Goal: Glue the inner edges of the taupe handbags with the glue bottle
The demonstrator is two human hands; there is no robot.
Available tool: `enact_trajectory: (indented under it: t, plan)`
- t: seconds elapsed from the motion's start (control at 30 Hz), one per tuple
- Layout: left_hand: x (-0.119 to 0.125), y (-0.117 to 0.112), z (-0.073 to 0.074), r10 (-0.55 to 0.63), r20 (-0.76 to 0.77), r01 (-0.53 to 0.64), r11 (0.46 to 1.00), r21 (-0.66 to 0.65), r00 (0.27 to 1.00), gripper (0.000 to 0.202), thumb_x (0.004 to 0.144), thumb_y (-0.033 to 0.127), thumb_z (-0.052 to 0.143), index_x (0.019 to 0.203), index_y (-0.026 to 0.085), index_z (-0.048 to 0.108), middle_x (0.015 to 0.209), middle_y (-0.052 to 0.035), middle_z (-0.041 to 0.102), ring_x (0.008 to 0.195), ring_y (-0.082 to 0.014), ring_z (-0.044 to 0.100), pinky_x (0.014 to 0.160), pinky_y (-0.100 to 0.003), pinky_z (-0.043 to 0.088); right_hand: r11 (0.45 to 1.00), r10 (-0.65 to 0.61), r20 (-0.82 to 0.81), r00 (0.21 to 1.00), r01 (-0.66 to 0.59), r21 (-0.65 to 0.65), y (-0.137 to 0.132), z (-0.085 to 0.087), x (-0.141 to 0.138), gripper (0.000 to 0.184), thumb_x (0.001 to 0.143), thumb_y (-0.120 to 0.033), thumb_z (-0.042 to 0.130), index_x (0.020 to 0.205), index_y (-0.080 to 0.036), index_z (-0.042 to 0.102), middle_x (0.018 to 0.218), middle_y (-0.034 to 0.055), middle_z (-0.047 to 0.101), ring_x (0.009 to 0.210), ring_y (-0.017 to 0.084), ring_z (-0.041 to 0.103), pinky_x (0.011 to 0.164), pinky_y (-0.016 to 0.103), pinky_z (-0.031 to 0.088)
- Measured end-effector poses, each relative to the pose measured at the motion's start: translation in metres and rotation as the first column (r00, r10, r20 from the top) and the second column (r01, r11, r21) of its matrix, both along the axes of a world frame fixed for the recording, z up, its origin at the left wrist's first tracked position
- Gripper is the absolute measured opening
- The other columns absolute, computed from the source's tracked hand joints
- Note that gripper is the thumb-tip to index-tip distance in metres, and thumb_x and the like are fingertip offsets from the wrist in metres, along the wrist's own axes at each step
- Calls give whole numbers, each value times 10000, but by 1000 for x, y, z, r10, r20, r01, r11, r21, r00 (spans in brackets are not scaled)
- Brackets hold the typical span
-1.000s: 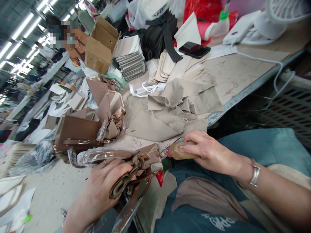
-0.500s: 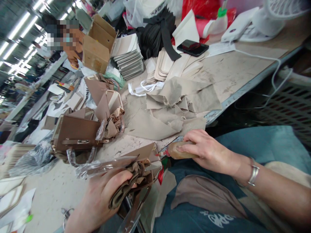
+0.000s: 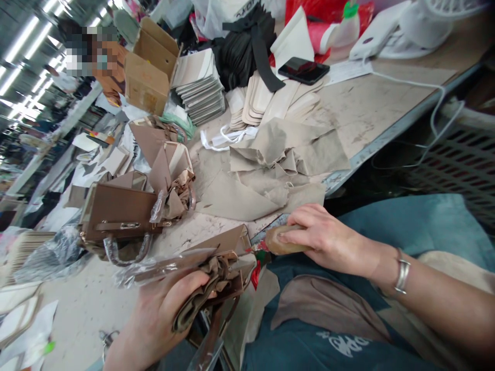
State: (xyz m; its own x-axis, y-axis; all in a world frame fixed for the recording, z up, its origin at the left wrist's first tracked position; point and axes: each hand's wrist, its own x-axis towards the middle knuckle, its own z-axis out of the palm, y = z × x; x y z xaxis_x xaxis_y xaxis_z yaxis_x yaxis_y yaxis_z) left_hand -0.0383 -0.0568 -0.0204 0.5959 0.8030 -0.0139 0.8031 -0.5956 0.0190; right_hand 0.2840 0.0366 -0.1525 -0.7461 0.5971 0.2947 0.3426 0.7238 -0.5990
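My left hand (image 3: 164, 304) is closed around a brown handbag (image 3: 228, 239), gripping its bunched lining; clear plastic film wraps part of it. My right hand (image 3: 320, 232) holds a yellowish squeeze bottle (image 3: 282, 240) lying sideways. Its reddish nozzle points at the bag's edge, and I cannot tell whether the tip touches. Just under the nozzle hangs a scrap of red material (image 3: 256, 275). To the left on the table stands another brown handbag (image 3: 121, 211) with plastic-wrapped handles, and a further open bag (image 3: 174, 175) sits behind it.
Crumpled beige cloth (image 3: 270, 170) covers the middle of the worktable (image 3: 88, 304). Farther back are a stack of panels (image 3: 201, 87), a cardboard box (image 3: 149, 77), a phone (image 3: 303, 70) and a white fan (image 3: 421, 31). A plastic crate (image 3: 460, 154) stands at right. A co-worker (image 3: 110, 72) is at far left.
The view has shifted slightly, so most things sit a little farther left and up. Both hands keep their holds on the bag and the bottle.
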Motion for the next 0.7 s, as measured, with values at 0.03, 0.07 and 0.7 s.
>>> enact_trajectory:
  t: [0.03,0.07,0.7]
  plan:
    - [0,0,0,9,0,-9,1000,-5,1000,310,816,74,501,1094,204,544,964,-58,716,849,-171,692,776,-255,536,1000,10,-4,1000,-10,0,-1,-1,1,364,786,-12,522,1040,-236,654,942,56,539,943,211,486,868,360,351]
    - [0,0,0,17,-3,-17,1000,-13,1000,312,819,84,502,1101,211,542,974,-56,718,849,-177,696,777,-264,542,1000,11,-9,1000,-11,4,-2,-2,1,372,784,-11,522,1048,-237,652,947,58,541,944,212,487,867,362,354]
    - [-8,-7,-1,17,28,-17,1000,13,999,302,821,77,536,1100,192,549,943,-63,714,831,-176,695,750,-264,559,999,-38,-54,998,39,9,-1,-6,4,436,726,14,524,1053,-247,647,966,57,547,930,206,523,857,379,393]
